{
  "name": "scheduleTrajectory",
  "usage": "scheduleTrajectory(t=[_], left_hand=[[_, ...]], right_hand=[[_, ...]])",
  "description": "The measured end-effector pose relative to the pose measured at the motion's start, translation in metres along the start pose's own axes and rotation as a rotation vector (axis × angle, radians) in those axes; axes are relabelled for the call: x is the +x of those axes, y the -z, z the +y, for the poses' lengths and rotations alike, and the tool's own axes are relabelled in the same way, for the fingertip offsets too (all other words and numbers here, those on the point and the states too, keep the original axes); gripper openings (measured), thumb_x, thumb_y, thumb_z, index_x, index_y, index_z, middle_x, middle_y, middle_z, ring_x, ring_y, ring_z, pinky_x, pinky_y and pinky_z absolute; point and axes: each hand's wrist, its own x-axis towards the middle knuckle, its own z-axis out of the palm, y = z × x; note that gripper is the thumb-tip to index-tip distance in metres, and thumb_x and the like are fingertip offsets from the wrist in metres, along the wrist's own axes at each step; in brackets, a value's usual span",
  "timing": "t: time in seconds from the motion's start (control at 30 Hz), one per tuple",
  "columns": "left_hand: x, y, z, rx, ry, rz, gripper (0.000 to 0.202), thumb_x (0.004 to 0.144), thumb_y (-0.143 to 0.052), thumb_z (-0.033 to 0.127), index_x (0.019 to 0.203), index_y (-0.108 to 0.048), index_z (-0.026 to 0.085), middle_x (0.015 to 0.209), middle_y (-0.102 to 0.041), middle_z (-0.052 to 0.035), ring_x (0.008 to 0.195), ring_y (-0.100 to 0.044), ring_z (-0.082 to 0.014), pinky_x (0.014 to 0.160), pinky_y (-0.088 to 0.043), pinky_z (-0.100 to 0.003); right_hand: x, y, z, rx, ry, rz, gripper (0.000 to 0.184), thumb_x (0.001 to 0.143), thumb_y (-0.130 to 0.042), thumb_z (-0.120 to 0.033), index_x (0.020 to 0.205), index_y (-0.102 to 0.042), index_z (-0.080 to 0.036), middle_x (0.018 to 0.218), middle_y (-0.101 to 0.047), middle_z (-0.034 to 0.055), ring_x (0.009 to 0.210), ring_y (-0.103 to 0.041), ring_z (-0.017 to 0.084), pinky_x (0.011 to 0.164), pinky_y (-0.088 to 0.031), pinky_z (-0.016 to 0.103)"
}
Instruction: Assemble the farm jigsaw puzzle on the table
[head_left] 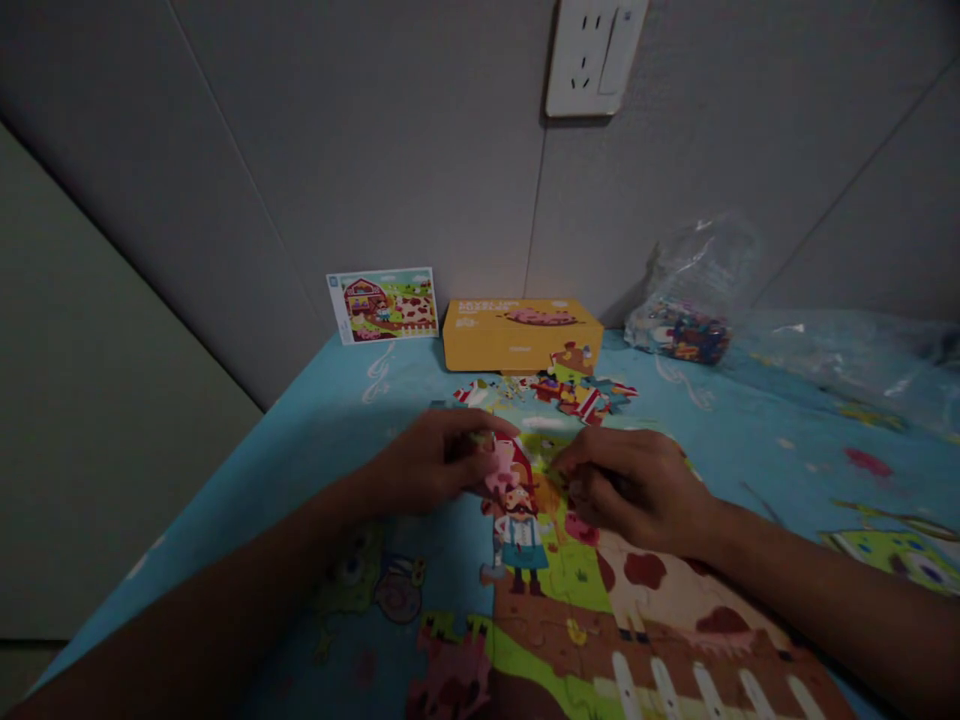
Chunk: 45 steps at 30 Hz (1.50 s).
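Note:
A partly joined jigsaw puzzle [585,590] lies on the bed-like blue cloth surface, showing a farmer, a spotted cow and a white fence. My left hand [431,462] is closed at the puzzle's upper left, thumb and fingers pinching a puzzle piece [501,468] with a pink pig on it. That piece sits right above the farmer's hat, against the joined part. Over the upper middle of the puzzle rests my right hand [641,490], its fingers curled and pressed together with the tips at the green area. Whatever may be between those fingertips is hidden.
Loose puzzle pieces [581,397] lie in a heap before a yellow box [521,335]. A picture card [386,305] leans on the wall at left. Farther right stands a clear plastic bag [690,300] of pieces. A socket plate [596,55] is on the wall.

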Motion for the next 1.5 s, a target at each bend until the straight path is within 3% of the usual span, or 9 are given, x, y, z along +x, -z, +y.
scheduleTrajectory(t=[0.1, 0.2, 0.3, 0.4, 0.5, 0.6, 0.7, 1.0, 1.5], left_hand=[[0.001, -0.009, -0.008, -0.024, -0.030, -0.141, 0.043, 0.080, -0.063, 0.022, 0.123, -0.057, 0.016, 0.063, -0.060, 0.0038, 0.053, -0.056, -0.0090, 0.048, -0.043, -0.019], [0.003, -0.005, -0.014, -0.207, 0.035, -0.168, 0.048, 0.077, -0.067, 0.019, 0.124, -0.054, 0.016, 0.073, -0.068, -0.0002, 0.060, -0.064, -0.0132, 0.049, -0.049, -0.022], [0.001, 0.009, -0.010, -0.289, 0.169, -0.221, 0.032, 0.075, -0.072, 0.022, 0.104, -0.060, 0.017, 0.076, -0.072, -0.0021, 0.062, -0.068, -0.0156, 0.049, -0.052, -0.023], [-0.007, 0.027, 0.002, -0.229, 0.383, -0.515, 0.016, 0.072, -0.076, 0.024, 0.082, -0.065, 0.018, 0.076, -0.074, -0.0025, 0.051, -0.066, -0.0150, 0.045, -0.051, -0.023], [-0.014, 0.038, 0.013, -0.102, 0.564, -0.821, 0.010, 0.077, -0.072, 0.025, 0.069, -0.067, 0.019, 0.062, -0.072, -0.0012, 0.045, -0.063, -0.0163, 0.039, -0.048, -0.023], [-0.014, 0.040, 0.014, -0.012, 0.626, -0.967, 0.019, 0.082, -0.067, 0.027, 0.064, -0.069, 0.020, 0.060, -0.071, -0.0019, 0.046, -0.065, -0.0180, 0.036, -0.047, -0.023], [-0.012, 0.039, 0.009, 0.057, 0.663, -1.056, 0.020, 0.078, -0.072, 0.034, 0.064, -0.072, 0.018, 0.060, -0.071, -0.0036, 0.048, -0.067, -0.0187, 0.039, -0.050, -0.023], [-0.012, 0.024, 0.026, 0.204, 0.907, -1.136, 0.021, 0.075, -0.073, 0.036, 0.061, -0.075, 0.020, 0.058, -0.069, -0.0046, 0.051, -0.065, -0.0172, 0.038, -0.045, -0.019], [-0.012, 0.024, 0.031, 0.234, 0.950, -1.121, 0.031, 0.078, -0.069, 0.040, 0.057, -0.075, 0.019, 0.056, -0.068, -0.0092, 0.049, -0.063, -0.0189, 0.040, -0.046, -0.022]], right_hand=[[0.001, -0.002, -0.003, 0.029, -0.007, -0.112, 0.022, 0.082, -0.045, -0.008, 0.087, -0.064, -0.017, 0.073, -0.064, 0.0019, 0.060, -0.057, 0.011, 0.058, -0.043, 0.022], [0.000, -0.003, -0.001, 0.021, -0.036, -0.187, 0.022, 0.083, -0.047, -0.008, 0.089, -0.066, -0.016, 0.077, -0.063, 0.0031, 0.065, -0.057, 0.013, 0.061, -0.043, 0.024], [-0.001, -0.004, 0.003, 0.011, -0.034, -0.228, 0.023, 0.085, -0.047, -0.009, 0.091, -0.068, -0.015, 0.080, -0.062, 0.0052, 0.069, -0.058, 0.014, 0.064, -0.044, 0.026], [-0.002, -0.004, 0.005, 0.011, -0.010, -0.233, 0.023, 0.087, -0.047, -0.009, 0.091, -0.069, -0.015, 0.080, -0.062, 0.0061, 0.071, -0.057, 0.015, 0.065, -0.044, 0.026], [-0.003, -0.005, 0.006, 0.012, 0.003, -0.225, 0.023, 0.088, -0.046, -0.010, 0.088, -0.068, -0.015, 0.080, -0.061, 0.0062, 0.072, -0.056, 0.015, 0.065, -0.044, 0.026], [-0.004, -0.006, 0.007, 0.016, 0.000, -0.231, 0.023, 0.089, -0.046, -0.010, 0.091, -0.068, -0.016, 0.080, -0.061, 0.0054, 0.071, -0.056, 0.015, 0.066, -0.044, 0.027], [-0.005, -0.006, 0.009, 0.018, -0.002, -0.239, 0.023, 0.091, -0.045, -0.012, 0.093, -0.068, -0.016, 0.082, -0.061, 0.0054, 0.073, -0.057, 0.015, 0.067, -0.044, 0.027], [-0.005, -0.006, 0.008, 0.024, -0.006, -0.245, 0.024, 0.091, -0.045, -0.012, 0.099, -0.067, -0.017, 0.085, -0.060, 0.0053, 0.077, -0.058, 0.015, 0.070, -0.044, 0.027], [-0.005, -0.005, 0.009, 0.019, 0.000, -0.255, 0.024, 0.091, -0.045, -0.011, 0.097, -0.068, -0.017, 0.084, -0.060, 0.0054, 0.075, -0.057, 0.015, 0.068, -0.045, 0.027]])
